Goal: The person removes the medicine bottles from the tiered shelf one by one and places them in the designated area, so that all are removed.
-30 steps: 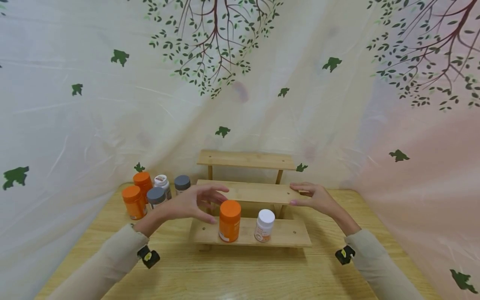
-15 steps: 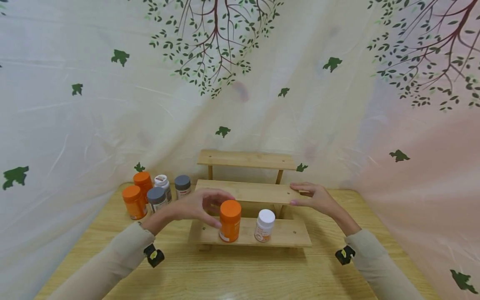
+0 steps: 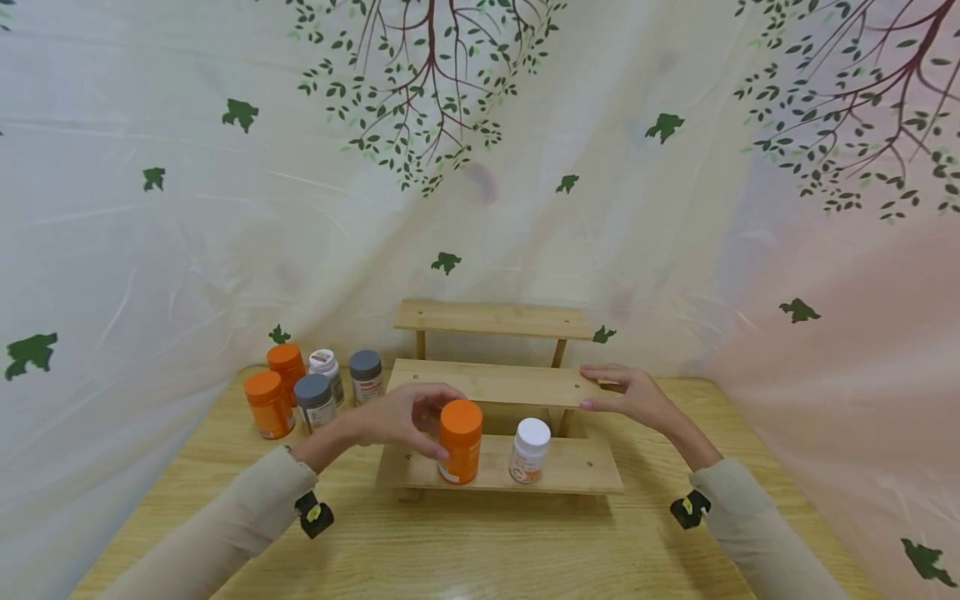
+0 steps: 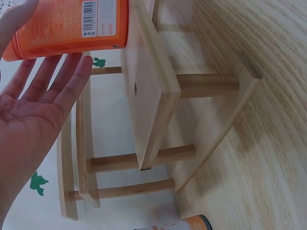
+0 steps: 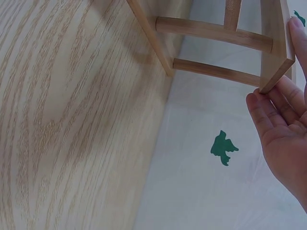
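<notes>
An orange pill bottle (image 3: 460, 454) stands upright on the lowest shelf of a wooden three-tier display stand (image 3: 495, 385). My left hand (image 3: 401, 417) holds this bottle from the left, thumb at its near side and fingers behind it. In the left wrist view the fingers (image 4: 69, 81) run behind the orange bottle (image 4: 76, 24). My right hand (image 3: 633, 400) grips the right end of the middle shelf; the right wrist view shows its fingers (image 5: 261, 112) at the shelf's edge. A small white bottle with a white cap (image 3: 529, 450) stands right of the orange one.
At the table's left back stand two more orange bottles (image 3: 268, 406), two grey-capped bottles (image 3: 366, 377) and a white bottle (image 3: 325, 367). The wooden table (image 3: 480, 550) meets a pale curtain (image 3: 525, 233) printed with branches and green birds.
My left hand has moved a little to the right and closed in around the orange bottle, which has stayed put. The right hand holds the same place on the shelf.
</notes>
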### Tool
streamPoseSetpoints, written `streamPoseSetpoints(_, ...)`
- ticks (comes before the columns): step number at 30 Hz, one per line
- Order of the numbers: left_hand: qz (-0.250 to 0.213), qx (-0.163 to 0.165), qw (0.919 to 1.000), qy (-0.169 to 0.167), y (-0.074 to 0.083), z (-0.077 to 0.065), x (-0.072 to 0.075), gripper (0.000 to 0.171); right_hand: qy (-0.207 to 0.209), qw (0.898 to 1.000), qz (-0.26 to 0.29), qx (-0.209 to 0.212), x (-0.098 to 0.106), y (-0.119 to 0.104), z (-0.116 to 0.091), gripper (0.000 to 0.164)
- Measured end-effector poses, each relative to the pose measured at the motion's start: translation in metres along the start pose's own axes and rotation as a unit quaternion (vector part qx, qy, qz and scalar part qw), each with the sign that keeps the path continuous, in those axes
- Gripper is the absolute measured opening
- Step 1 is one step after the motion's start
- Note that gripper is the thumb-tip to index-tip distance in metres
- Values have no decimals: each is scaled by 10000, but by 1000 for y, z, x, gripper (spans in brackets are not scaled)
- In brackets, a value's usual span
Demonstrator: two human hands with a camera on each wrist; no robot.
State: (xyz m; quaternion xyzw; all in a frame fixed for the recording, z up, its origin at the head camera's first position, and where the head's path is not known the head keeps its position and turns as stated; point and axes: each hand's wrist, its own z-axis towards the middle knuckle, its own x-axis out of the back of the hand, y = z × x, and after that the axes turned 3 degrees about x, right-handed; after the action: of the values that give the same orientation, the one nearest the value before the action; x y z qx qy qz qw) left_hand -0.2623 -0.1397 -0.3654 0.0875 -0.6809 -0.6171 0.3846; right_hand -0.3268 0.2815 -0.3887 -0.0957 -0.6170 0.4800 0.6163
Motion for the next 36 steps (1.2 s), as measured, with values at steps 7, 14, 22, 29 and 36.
streamPoseSetpoints(7,134,-40,9999,84,-2,2,-1,60,-29,10000,-30,45,1,1,0,60)
streamPoseSetpoints(14,-112,-94,9999,89,-1,2,-1,58,-105,9998,-65,181,3,-1,1,64)
streamPoseSetpoints(22,-177,-119,9997,87,-5,1,-3,57,-78,9995,-185,251,1,2,1,65)
streamPoseSetpoints(29,-198,-226,9995,100,-7,0,-3,58,-149,9996,-180,154,2,1,3,67)
streamPoseSetpoints(36,-299,-248,9992,109,-9,-1,-3,57,-188,9996,-133,159,4,2,6,67)
